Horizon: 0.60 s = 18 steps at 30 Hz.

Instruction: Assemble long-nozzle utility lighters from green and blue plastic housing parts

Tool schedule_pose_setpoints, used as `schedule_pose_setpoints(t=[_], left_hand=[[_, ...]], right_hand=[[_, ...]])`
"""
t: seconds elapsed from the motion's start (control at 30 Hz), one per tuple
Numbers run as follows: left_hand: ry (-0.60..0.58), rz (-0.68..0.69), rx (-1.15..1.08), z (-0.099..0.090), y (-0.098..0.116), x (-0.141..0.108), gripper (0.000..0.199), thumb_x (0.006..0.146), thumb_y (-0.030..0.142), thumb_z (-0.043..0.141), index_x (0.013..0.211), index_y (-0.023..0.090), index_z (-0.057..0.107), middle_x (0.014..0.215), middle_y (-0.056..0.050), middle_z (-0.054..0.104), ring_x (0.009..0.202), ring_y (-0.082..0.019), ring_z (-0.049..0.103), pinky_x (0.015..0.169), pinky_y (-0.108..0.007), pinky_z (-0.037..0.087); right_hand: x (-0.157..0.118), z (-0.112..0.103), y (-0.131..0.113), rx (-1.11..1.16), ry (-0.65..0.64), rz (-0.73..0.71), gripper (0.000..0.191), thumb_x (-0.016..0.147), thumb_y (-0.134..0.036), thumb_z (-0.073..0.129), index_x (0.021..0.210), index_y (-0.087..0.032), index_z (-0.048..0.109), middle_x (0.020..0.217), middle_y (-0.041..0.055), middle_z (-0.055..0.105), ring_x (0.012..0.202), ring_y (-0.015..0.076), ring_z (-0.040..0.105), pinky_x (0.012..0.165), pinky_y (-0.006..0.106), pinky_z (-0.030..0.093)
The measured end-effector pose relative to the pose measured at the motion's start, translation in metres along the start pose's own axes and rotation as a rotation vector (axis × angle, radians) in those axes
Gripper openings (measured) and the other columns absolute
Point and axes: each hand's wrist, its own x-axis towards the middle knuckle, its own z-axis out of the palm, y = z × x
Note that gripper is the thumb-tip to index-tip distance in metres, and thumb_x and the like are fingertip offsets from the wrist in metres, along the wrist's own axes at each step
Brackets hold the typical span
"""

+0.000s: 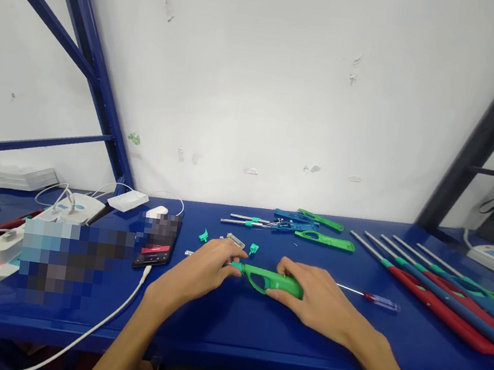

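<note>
Both hands hold a green long-necked lighter [282, 281] low over the blue table. My left hand [203, 270] pinches it at the neck, and the metal tube's tip pokes out to the left of that hand. My right hand [321, 295] is closed round the handle end. Just beyond my left fingers lie a clear fuel tank [236, 240] and a small teal plastic part [254, 249]. Another teal part [204, 236] rests farther left. A screwdriver [381, 301] with a clear handle lies beyond my right hand.
Green shell halves [325, 240] and blue lighter pieces with metal tubes [246, 222] lie at the back. Several red and blue lighters [441, 301] line the right side. A phone [159, 249] on a white cable [113, 319] and a power strip [1, 256] are on the left.
</note>
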Motion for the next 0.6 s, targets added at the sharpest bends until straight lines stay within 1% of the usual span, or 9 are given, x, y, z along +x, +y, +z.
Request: schedule_pose_setpoints(t=[0.07,0.13,0.3,0.43,0.6], left_hand=[[-0.002,-0.012,0.012,0.000,0.000,0.001,0.024,0.101,0.026,0.062,0.123,0.019,0.071,0.126,-0.009,0.071,0.120,-0.029,0.062,0.103,-0.041,0.046],[-0.019,-0.013,0.018,0.000,0.002,0.002,0.020,0.103,0.026,0.058,0.114,0.019,0.073,0.117,-0.008,0.074,0.112,-0.028,0.065,0.097,-0.040,0.047],[-0.058,0.012,0.010,-0.003,0.010,0.003,0.022,0.105,0.025,0.051,0.101,0.021,0.072,0.101,-0.004,0.075,0.099,-0.024,0.066,0.089,-0.034,0.046],[-0.073,0.025,0.005,-0.004,0.016,0.004,0.028,0.104,0.022,0.046,0.084,0.019,0.066,0.084,-0.003,0.070,0.085,-0.021,0.064,0.079,-0.032,0.043],[-0.078,0.049,-0.001,-0.002,0.018,0.005,0.028,0.101,0.018,0.046,0.078,0.020,0.061,0.077,-0.002,0.067,0.081,-0.020,0.063,0.076,-0.031,0.041]], right_hand=[[0.001,0.000,0.003,0.000,0.024,0.004,0.032,0.101,-0.059,0.052,0.108,-0.028,0.058,0.087,-0.0005,0.070,0.079,0.0237,0.063,0.073,0.034,0.038],[0.001,-0.001,0.006,0.007,0.036,0.000,0.033,0.101,-0.059,0.052,0.113,-0.029,0.062,0.087,0.0006,0.072,0.078,0.0250,0.065,0.073,0.034,0.039],[0.000,-0.006,0.005,0.069,0.046,-0.021,0.040,0.100,-0.059,0.051,0.118,-0.030,0.073,0.100,0.0057,0.078,0.085,0.0267,0.069,0.077,0.036,0.047],[-0.002,-0.011,0.000,0.123,0.028,-0.011,0.040,0.099,-0.056,0.053,0.117,-0.029,0.076,0.090,0.0050,0.077,0.076,0.0248,0.067,0.072,0.035,0.049],[-0.004,-0.015,-0.005,0.162,-0.008,-0.007,0.036,0.098,-0.052,0.054,0.110,-0.028,0.079,0.077,0.0013,0.074,0.065,0.0203,0.060,0.062,0.031,0.045]])
